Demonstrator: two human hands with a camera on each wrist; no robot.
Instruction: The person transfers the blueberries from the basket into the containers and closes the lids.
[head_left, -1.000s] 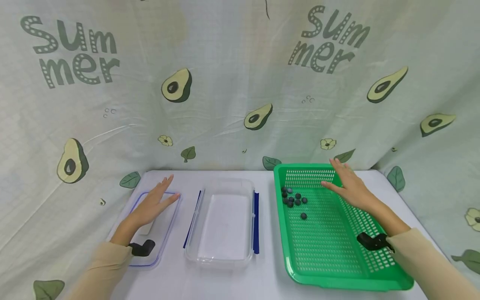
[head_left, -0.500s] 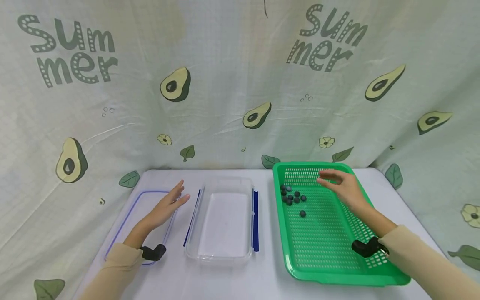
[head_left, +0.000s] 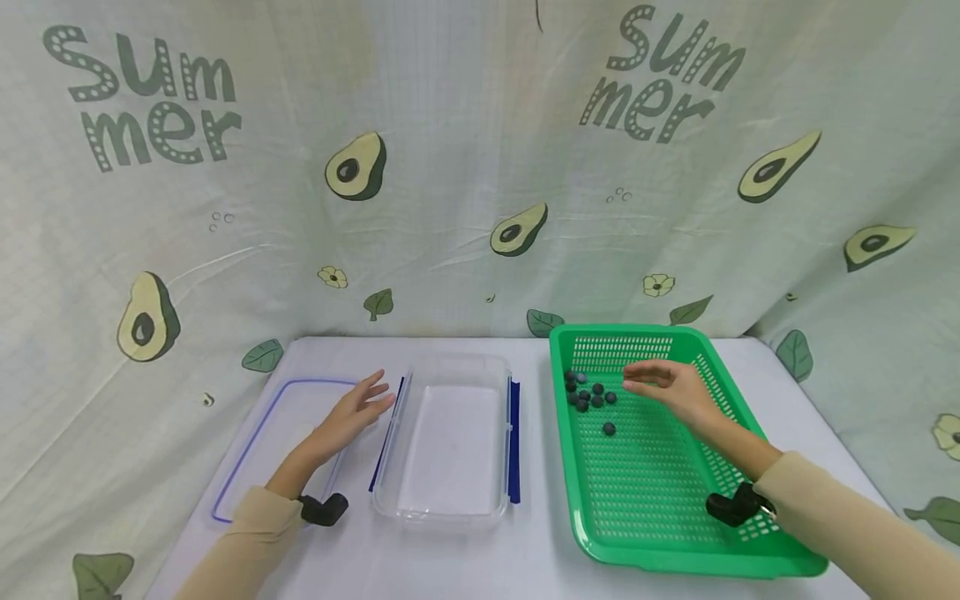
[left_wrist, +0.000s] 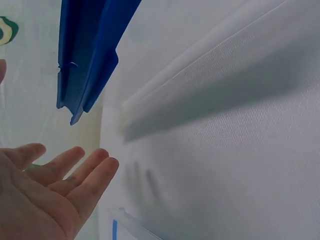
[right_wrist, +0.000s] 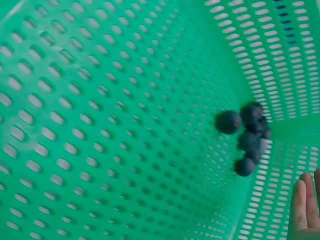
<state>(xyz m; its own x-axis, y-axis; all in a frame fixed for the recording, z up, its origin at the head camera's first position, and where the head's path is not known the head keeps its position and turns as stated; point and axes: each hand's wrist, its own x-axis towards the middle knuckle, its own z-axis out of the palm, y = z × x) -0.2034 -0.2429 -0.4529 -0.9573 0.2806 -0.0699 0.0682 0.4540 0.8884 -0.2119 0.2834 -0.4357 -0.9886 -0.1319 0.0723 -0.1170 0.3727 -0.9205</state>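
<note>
Several blueberries (head_left: 597, 389) lie bunched at the left side of a green perforated basket (head_left: 645, 492), with one a little nearer the front. My right hand (head_left: 675, 393) hovers over the basket just right of them, fingers bent loosely toward the thumb and nothing between them. Only its fingertips (right_wrist: 302, 205) show in the right wrist view. My left hand (head_left: 352, 421) hangs in the air between a clear lid (head_left: 255, 442) and a clear plastic container (head_left: 450, 518). Its palm faces the container, fingers spread and relaxed. Close above them in the left wrist view is a blue clip (left_wrist: 87, 60).
The container stands mid-table with blue clip flaps (head_left: 513, 442) hanging out at both sides. The lid lies flat on the left, edged in blue-violet. Behind the white table (head_left: 360, 558) hangs a curtain (head_left: 435, 167) printed with avocados.
My right hand has moved left and down toward the blueberries, its fingers drawing nearer the thumb. The left hand has shifted right, from over the lid to the container's side.
</note>
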